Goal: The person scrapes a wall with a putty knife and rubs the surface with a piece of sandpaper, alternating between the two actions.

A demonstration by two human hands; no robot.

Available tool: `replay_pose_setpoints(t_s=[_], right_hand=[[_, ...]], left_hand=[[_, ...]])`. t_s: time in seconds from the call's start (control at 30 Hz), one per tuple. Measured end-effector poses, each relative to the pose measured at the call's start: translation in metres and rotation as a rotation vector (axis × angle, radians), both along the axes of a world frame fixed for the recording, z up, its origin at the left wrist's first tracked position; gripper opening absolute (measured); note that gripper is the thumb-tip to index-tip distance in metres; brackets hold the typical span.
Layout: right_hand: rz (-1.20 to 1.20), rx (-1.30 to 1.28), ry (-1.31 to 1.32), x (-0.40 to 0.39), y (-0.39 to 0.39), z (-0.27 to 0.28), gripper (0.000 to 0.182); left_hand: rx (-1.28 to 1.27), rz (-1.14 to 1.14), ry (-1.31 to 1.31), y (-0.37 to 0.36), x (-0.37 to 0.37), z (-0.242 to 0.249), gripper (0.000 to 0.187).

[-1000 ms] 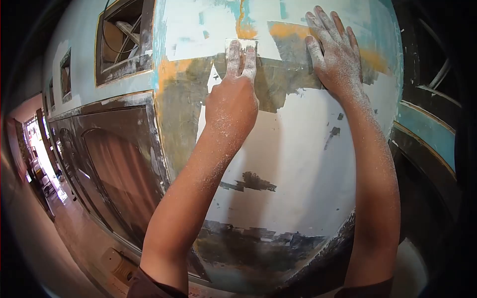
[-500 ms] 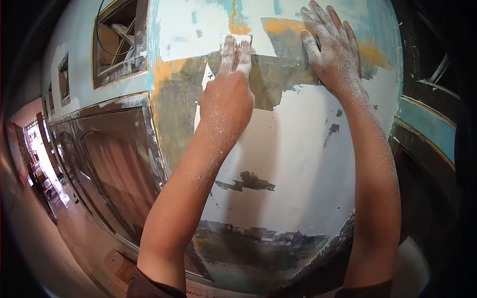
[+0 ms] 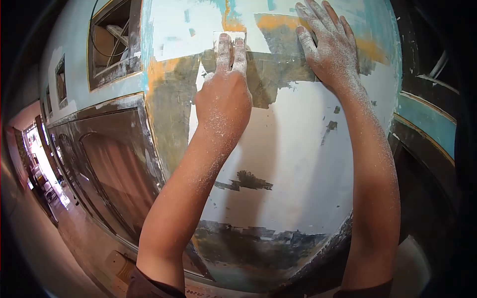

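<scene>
My left hand (image 3: 224, 89), dusted with white powder, presses a small whitish square of sandpaper (image 3: 242, 36) flat to the wall with two stretched fingers. The sandpaper lies just below an orange streak, its underside hidden against the surface. My right hand (image 3: 332, 52) rests spread on the upper wall, palm down, fingers apart and heavily powdered. Beneath both hands the wall (image 3: 298, 129) is patchy, with white filler, bare grey-brown areas and orange and turquoise paint.
To the left are a framed opening (image 3: 115, 42) and a dark wooden panel (image 3: 112, 164) with a curtain behind it. A dark frame (image 3: 427, 134) borders the wall on the right. A brown wooden object (image 3: 118, 264) lies low at the left, above the floor (image 3: 79, 238).
The view has shifted slightly, so the wall and both hands appear a little further left and up. Against the wall, the sandpaper and my hands have barely moved.
</scene>
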State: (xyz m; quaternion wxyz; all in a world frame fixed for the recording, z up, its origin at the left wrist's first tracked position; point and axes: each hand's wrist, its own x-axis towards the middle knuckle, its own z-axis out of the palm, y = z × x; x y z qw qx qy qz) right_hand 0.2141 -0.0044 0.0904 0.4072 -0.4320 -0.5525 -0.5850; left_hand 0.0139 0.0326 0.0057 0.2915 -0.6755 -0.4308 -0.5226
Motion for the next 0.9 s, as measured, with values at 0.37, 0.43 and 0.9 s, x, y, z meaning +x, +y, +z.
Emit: replay_pose_setpoints(t_s=[0.37,0.43,0.9], right_hand=[[0.011,0.046,-0.01,-0.001,0.0,-0.002,0.052],[0.035,0.002,-0.002,0.001,-0.001,0.0,0.053],[0.072,0.013,0.034,-0.005,-0.005,-0.005,0.052]], left_hand=[[-0.223,-0.041,0.017,-0.013,-0.001,0.024,0.075],[-0.023,-0.083,0.036,-0.002,-0.004,0.021,0.02],[-0.049,-0.061,0.043,-0.005,-0.005,0.025,0.017]])
